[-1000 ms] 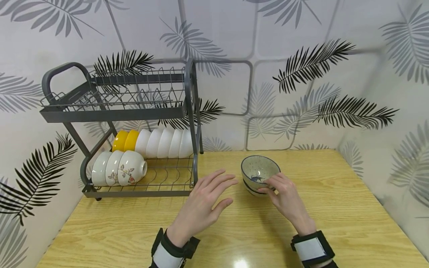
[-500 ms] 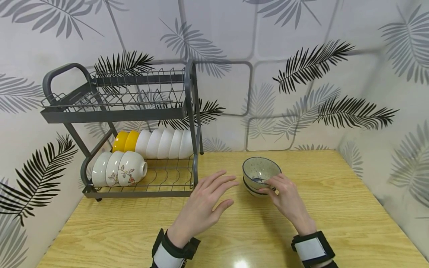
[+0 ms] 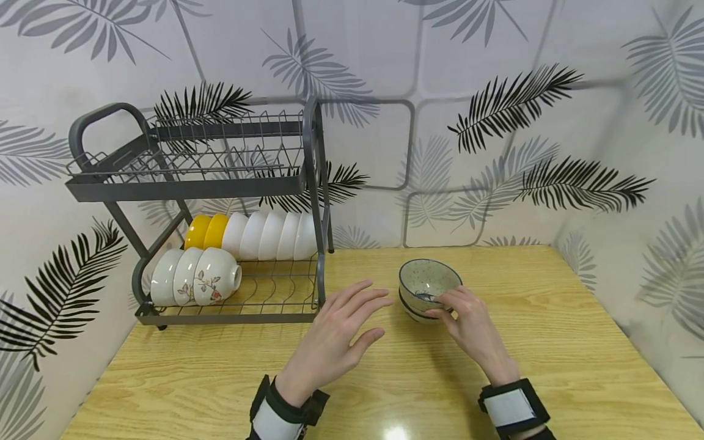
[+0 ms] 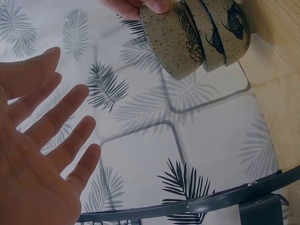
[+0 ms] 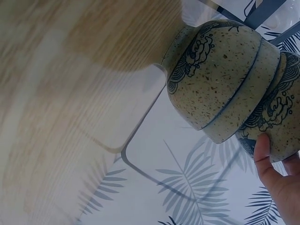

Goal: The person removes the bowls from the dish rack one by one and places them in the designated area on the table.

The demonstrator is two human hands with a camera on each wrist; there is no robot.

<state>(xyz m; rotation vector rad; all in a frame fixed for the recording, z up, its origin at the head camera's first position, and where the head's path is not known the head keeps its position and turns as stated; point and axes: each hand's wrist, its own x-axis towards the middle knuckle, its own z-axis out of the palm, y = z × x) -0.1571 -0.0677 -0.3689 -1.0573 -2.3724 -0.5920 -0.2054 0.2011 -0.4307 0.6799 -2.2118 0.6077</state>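
Note:
A stack of speckled, blue-rimmed bowls (image 3: 428,276) stands on the table, with dark wave and fish drawings on the outside. My right hand (image 3: 477,333) pinches the near right rim of the top bowl (image 4: 169,41), thumb outside and fingers over the edge. That bowl sits nested in the lower bowls (image 5: 224,70), as both wrist views show. To the left of the stack, my left hand (image 3: 337,342) hovers apart from it, palm facing the bowls and fingers extended. Nothing is in the left hand (image 4: 42,140).
A dark two-tier dish rack (image 3: 225,318) stands at the left. Its lower tier holds white bowls (image 3: 269,237), yellow bowls (image 3: 198,232) and flower-patterned bowls (image 3: 214,278) on their sides. Patterned wall covering (image 3: 374,146) rises behind the wooden table (image 3: 555,342).
The top bowl has shifted very slightly down and to the right in the head view, with my right hand still on its rim. My left hand has hardly moved.

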